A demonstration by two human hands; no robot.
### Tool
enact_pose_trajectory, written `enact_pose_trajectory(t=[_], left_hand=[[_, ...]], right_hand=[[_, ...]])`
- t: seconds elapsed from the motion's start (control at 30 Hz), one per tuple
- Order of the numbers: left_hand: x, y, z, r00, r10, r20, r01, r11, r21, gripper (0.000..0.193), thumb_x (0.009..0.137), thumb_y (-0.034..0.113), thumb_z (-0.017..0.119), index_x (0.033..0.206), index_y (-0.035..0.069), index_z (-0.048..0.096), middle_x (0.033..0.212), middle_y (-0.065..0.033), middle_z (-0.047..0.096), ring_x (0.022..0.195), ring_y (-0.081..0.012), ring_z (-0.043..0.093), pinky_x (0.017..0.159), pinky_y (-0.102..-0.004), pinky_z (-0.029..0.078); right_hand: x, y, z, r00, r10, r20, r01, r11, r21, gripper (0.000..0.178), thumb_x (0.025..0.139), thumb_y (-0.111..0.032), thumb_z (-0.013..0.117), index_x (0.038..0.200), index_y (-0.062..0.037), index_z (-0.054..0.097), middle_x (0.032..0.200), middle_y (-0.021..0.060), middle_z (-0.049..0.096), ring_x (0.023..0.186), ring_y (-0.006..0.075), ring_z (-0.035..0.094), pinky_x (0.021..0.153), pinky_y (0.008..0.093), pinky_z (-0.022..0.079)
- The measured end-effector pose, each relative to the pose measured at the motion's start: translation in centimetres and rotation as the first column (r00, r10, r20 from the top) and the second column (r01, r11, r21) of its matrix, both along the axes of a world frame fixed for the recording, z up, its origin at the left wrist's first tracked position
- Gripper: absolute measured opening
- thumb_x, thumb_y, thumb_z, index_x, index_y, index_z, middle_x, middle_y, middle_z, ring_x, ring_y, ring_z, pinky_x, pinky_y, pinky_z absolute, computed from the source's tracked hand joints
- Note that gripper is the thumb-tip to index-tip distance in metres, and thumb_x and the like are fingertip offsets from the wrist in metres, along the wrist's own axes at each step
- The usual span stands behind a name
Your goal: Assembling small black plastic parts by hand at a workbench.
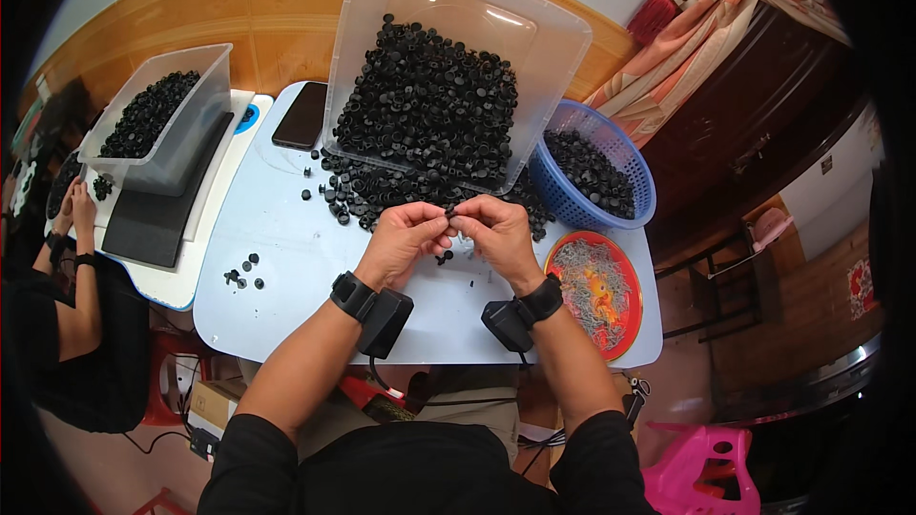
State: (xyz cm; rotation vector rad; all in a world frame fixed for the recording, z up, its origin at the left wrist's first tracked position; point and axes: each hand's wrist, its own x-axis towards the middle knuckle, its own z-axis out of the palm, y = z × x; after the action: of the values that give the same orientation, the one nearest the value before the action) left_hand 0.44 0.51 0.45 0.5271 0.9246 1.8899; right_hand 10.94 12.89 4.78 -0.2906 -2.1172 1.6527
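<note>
Black caps (425,100) mostly remain heaped in the clear tub (563,38); few lie finished on the bench (286,257). Left hand (401,240) and right hand (498,234) fingers pinch one small black cap (450,216).

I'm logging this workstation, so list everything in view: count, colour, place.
small black part: one, black, pinched between both hands' fingertips
large clear tub: one, tilted at table back, black parts spilling out
blue basket: one, right of the tub, holding black parts
round tray: one, red-orange, right front, holding thin metal pieces
phone: one, dark, left of the tub
loose black parts: a few, table left
small clear tub: one, far left, beside a co-worker
white table: one
left hand: wristband
right hand: wristband
</note>
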Motion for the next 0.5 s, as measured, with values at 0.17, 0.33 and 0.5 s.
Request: enact_pose_trajectory(t=[0.17, 0.33, 0.5], left_hand=[[-0.1, 0.0, -0.2, 0.999, 0.006, 0.032, -0.006, 1.000, -0.003, 0.009, 0.085, 0.006, 0.057, 0.090, 0.000, 0.060, 0.078, -0.0063, 0.062, 0.065, -0.0096, 0.058, 0.057, -0.0191, 0.047], [0.0, -0.1, 0.4, 0.998, 0.026, -0.055, -0.029, 0.998, -0.056, 0.009, 0.085, 0.005, 0.055, 0.089, 0.001, 0.061, 0.077, -0.0055, 0.062, 0.064, -0.0083, 0.057, 0.056, -0.0174, 0.046], [0.0, -0.2, 0.9, 0.946, 0.171, -0.275, -0.225, 0.958, -0.179, 0.012, 0.085, 0.008, 0.055, 0.091, 0.001, 0.062, 0.074, -0.0036, 0.062, 0.061, -0.0053, 0.054, 0.051, -0.0155, 0.042]], right_hand=[[-0.1, -0.2, 0.3, 0.999, -0.007, 0.042, 0.003, 0.994, 0.112, 0.007, 0.078, 0.000, 0.061, 0.084, 0.0030, 0.062, 0.074, 0.0046, 0.063, 0.068, 0.0081, 0.059, 0.060, 0.0198, 0.046], [-0.3, -0.6, 0.5, 0.998, -0.015, 0.063, 0.011, 0.999, 0.051, 0.008, 0.078, 0.000, 0.061, 0.085, 0.0032, 0.061, 0.074, 0.0046, 0.063, 0.068, 0.0078, 0.059, 0.060, 0.0192, 0.046], [-0.4, 0.6, -1.1, 0.994, -0.047, 0.102, 0.035, 0.993, 0.114, 0.011, 0.076, -0.003, 0.063, 0.086, 0.0018, 0.062, 0.074, 0.0038, 0.063, 0.063, 0.0062, 0.056, 0.057, 0.0200, 0.045]])
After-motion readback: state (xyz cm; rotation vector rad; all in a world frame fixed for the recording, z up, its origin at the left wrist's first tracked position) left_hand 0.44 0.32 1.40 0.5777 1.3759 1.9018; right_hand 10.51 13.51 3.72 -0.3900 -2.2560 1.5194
